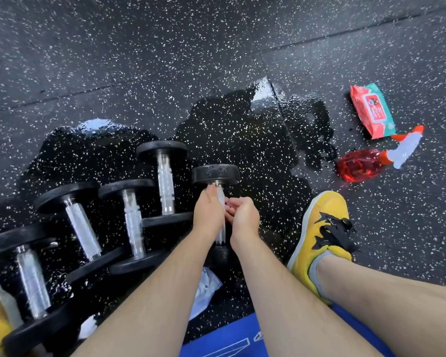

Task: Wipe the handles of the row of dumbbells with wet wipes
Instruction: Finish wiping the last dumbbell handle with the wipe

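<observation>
Seemingly midway, left hand (207,215) and right hand (243,217) both clasp a wet wipe (220,198) round the handle of the rightmost dumbbell (215,173); whether the four dumbbells (133,222) left of it are wiped is unclear.

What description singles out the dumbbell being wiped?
Find the row of dumbbells on the wet floor patch. Go to the rightmost dumbbell, toward the red bottle. Only its handle has the left hand and the right hand on it.
</observation>
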Action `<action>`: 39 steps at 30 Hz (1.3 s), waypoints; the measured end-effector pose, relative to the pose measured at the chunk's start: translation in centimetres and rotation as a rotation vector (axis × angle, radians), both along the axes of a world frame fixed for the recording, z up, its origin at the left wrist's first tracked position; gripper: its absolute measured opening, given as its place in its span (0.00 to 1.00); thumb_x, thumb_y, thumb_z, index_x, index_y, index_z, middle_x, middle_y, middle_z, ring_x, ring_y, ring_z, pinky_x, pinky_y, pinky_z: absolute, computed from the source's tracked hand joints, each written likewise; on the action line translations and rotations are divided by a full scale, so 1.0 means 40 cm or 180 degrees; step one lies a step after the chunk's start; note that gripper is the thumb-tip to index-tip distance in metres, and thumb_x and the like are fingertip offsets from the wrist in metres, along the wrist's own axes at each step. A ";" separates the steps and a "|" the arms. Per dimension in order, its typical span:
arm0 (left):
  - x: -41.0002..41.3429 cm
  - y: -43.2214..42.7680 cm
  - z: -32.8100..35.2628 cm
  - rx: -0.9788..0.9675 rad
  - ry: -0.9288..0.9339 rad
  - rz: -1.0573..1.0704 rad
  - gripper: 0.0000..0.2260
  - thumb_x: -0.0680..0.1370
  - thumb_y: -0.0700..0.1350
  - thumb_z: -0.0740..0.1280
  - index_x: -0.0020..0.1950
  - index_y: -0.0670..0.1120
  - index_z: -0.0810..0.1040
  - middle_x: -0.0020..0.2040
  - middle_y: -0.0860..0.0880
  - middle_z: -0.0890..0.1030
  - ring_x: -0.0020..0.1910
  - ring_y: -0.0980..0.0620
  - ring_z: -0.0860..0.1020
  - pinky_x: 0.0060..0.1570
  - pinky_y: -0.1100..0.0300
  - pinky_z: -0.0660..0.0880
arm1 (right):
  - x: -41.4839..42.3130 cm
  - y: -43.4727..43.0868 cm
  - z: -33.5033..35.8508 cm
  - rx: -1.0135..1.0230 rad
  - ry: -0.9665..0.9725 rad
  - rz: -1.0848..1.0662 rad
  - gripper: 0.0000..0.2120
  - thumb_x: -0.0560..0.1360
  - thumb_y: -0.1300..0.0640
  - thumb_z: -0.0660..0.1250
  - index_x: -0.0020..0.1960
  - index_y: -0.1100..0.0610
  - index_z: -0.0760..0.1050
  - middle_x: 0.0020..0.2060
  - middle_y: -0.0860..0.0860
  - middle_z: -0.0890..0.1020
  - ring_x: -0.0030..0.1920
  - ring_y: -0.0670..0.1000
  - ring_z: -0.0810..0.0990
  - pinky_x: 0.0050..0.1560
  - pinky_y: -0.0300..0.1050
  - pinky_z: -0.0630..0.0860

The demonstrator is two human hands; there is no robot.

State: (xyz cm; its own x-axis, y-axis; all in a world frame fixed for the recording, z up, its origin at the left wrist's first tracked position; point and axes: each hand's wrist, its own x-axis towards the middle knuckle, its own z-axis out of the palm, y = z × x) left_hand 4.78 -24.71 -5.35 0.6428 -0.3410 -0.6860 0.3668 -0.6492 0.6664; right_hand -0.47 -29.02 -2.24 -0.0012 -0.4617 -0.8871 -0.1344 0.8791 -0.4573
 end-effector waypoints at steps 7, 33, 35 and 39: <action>-0.018 -0.045 0.012 0.0620 -0.0605 -0.0549 0.18 0.84 0.55 0.58 0.62 0.39 0.68 0.56 0.42 0.79 0.52 0.40 0.80 0.47 0.50 0.75 | -0.009 0.008 0.010 -0.0268 0.0425 0.0727 0.20 0.67 0.47 0.57 0.43 0.53 0.86 0.47 0.52 0.86 0.50 0.55 0.83 0.57 0.56 0.80; -0.033 0.050 0.033 0.0990 -0.0180 -0.1384 0.20 0.86 0.51 0.50 0.69 0.38 0.67 0.63 0.40 0.77 0.59 0.41 0.77 0.47 0.55 0.67 | 0.000 0.017 -0.003 -0.0212 0.0146 0.0149 0.15 0.71 0.53 0.58 0.49 0.61 0.78 0.33 0.51 0.86 0.44 0.60 0.86 0.57 0.61 0.79; -0.030 0.021 0.041 0.0975 0.0017 -0.1072 0.21 0.85 0.53 0.52 0.69 0.39 0.64 0.64 0.40 0.76 0.58 0.41 0.76 0.48 0.54 0.66 | -0.007 0.018 -0.016 -0.0196 0.0134 0.0210 0.19 0.68 0.51 0.59 0.50 0.61 0.79 0.36 0.52 0.87 0.45 0.60 0.86 0.58 0.62 0.79; -0.009 -0.036 0.037 0.0655 -0.0058 -0.0634 0.18 0.85 0.54 0.55 0.65 0.39 0.64 0.62 0.40 0.76 0.52 0.43 0.75 0.47 0.53 0.66 | -0.010 0.017 -0.008 -0.0101 0.0009 0.0226 0.23 0.70 0.48 0.59 0.58 0.58 0.79 0.39 0.49 0.88 0.49 0.54 0.85 0.62 0.59 0.77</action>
State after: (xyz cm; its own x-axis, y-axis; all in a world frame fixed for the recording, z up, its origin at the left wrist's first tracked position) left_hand 4.42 -26.16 -3.86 0.5899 -0.3165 -0.7429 0.2076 -0.8296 0.5183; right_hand -0.87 -28.34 -2.57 0.0299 -0.4885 -0.8720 -0.1971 0.8524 -0.4843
